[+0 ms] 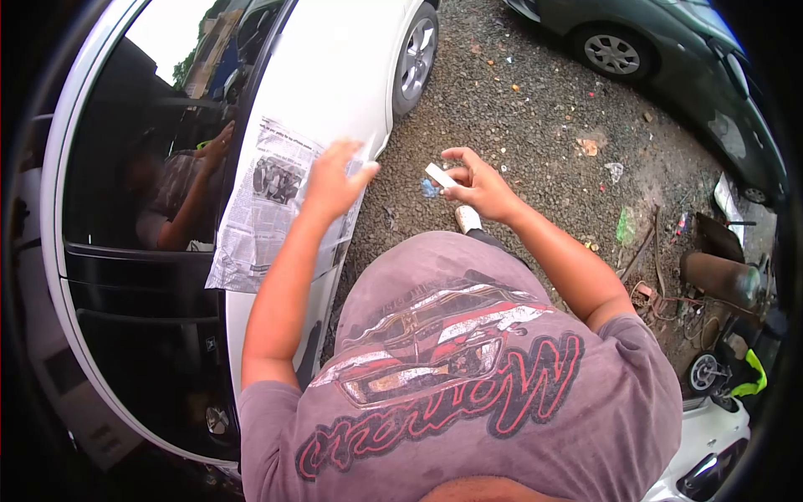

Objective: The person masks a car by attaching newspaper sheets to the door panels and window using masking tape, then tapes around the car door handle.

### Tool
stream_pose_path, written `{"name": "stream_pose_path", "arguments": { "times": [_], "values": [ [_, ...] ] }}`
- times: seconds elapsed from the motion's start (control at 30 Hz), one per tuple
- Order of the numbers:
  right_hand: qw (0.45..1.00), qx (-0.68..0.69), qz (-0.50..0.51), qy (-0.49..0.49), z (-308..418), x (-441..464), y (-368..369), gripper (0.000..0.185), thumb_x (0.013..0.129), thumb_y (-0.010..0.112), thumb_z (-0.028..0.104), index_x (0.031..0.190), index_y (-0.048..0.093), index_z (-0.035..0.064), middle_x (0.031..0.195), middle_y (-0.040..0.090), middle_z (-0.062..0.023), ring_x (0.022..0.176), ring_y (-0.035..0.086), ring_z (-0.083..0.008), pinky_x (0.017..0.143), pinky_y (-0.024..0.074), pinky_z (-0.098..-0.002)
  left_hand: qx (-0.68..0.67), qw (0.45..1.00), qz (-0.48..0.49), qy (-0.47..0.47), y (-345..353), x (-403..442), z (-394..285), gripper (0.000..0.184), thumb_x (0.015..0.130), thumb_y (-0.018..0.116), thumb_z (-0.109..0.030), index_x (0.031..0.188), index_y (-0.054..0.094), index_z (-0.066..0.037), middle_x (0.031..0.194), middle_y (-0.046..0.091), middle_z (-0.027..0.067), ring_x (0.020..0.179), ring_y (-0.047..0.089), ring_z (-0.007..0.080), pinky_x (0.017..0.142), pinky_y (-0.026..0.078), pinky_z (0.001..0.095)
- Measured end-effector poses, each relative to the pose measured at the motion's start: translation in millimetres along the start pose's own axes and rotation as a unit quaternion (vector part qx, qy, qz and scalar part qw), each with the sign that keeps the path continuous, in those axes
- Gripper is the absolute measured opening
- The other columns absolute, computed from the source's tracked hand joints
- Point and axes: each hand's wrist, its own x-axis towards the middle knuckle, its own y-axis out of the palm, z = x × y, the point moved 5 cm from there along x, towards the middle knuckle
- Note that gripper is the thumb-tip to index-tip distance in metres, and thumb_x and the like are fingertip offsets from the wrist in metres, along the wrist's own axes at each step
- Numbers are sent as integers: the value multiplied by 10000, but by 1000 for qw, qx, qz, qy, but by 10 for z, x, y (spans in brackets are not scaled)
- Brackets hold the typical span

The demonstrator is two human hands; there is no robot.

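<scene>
A sheet of newspaper (251, 219) lies over the side of the white car (322, 63), just below its dark window. Over the right edge of this sheet is my left hand (335, 180), its thumb stretched out to the side and its fingertips blurred; I see nothing held in it. My right hand (481, 188) is out over the gravel, fingers and thumb closed around a small white roll of masking tape (439, 176) seen edge-on. A gap separates the two hands.
Gravel ground (510, 109) with scattered litter lies beside the car. A dark green car (669, 50) stands at the upper right. Sticks, a rusty cylinder (719, 278) and a bright green-yellow part (750, 375) are at the right. One white shoe (468, 219) shows below my right hand.
</scene>
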Motion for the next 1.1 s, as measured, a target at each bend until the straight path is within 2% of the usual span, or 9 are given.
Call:
{"name": "stream_pose_path", "arguments": {
  "times": [0.17, 0.27, 0.33, 0.4, 0.53, 0.63, 0.77, 0.93, 1.1],
  "values": [
    [987, -130, 3, -95, 407, 10, 372, 561, 984, 750, 76, 1468, 472, 29, 1188, 814, -187, 1021, 790, -246, 931, 598, -379, -388, 918, -18, -81, 574, -329, -492, 466, 941, 853, -104, 1379, 732, 3, 1371, 721, 176, 1149, 760, 215, 941, 624, 326],
    [971, -213, 11, -104, 542, -27, 517, 522, 1018, 751, 72, 1455, 467, 39, 1212, 811, -171, 1039, 766, -181, 906, 590, -356, -383, 917, -61, -93, 580, -440, -453, 371, 947, 840, -73, 1300, 765, 17, 1310, 739, 162, 1073, 784, 204, 867, 629, 300],
    [968, -216, 12, -124, 513, -30, 559, 522, 1015, 762, 103, 1440, 465, 48, 1162, 818, -189, 992, 784, -208, 884, 595, -380, -365, 922, -98, -88, 509, -503, -506, 260, 942, 834, -59, 1177, 784, 41, 1230, 756, 144, 980, 788, 193, 810, 621, 304],
    [968, -214, 17, -131, 535, -41, 609, 444, 1004, 740, 175, 1386, 544, 62, 1136, 812, -217, 1064, 778, -404, 915, 581, -467, -301, 947, -98, -51, 396, -531, -578, 174, 925, 829, -42, 1064, 772, 47, 1130, 756, 130, 903, 769, 184, 757, 601, 311],
    [932, -362, 28, -10, 418, 113, 595, 274, 1029, 718, 224, 1252, 667, 72, 1038, 817, -182, 982, 781, -378, 863, 575, -461, -176, 979, -102, -16, 345, -624, -629, 62, 979, 742, -16, 985, 701, 31, 1016, 699, 127, 884, 700, 208, 798, 575, 342],
    [969, -230, 81, -38, 155, 242, 686, 199, 1054, 689, 240, 1053, 748, 49, 907, 796, -108, 847, 742, -279, 826, 564, -426, -164, 977, -125, -48, 389, -696, -441, 61, 992, 714, -26, 994, 678, 23, 987, 667, 141, 841, 677, 250, 773, 559, 365],
    [969, -223, 77, -68, 105, 386, 775, 191, 1060, 682, 223, 1045, 744, 43, 871, 792, -94, 739, 706, -208, 707, 550, -402, -152, 976, -145, -60, 339, -798, -424, 58, 993, 684, -24, 979, 647, 19, 1001, 647, 176, 869, 661, 340, 785, 540, 428],
    [991, 6, 56, 122, -40, 592, 939, 163, 1084, 644, 182, 1005, 714, 57, 856, 773, -90, 568, 531, -83, 485, 389, -260, -85, 974, -206, -36, 311, -780, -363, 52, 983, 662, -13, 986, 615, 8, 1015, 626, 204, 913, 638, 396, 814, 523, 490],
    [955, 155, -93, 235, -441, 924, 597, 156, 1055, 592, 129, 1136, 684, 32, 900, 779, -162, 521, 466, -126, 473, 385, -321, 42, 942, -324, -73, -42, -766, -22, 62, 974, 672, -16, 987, 621, 17, 1009, 623, 214, 920, 629, 412, 831, 513, 522]
  ]
}}
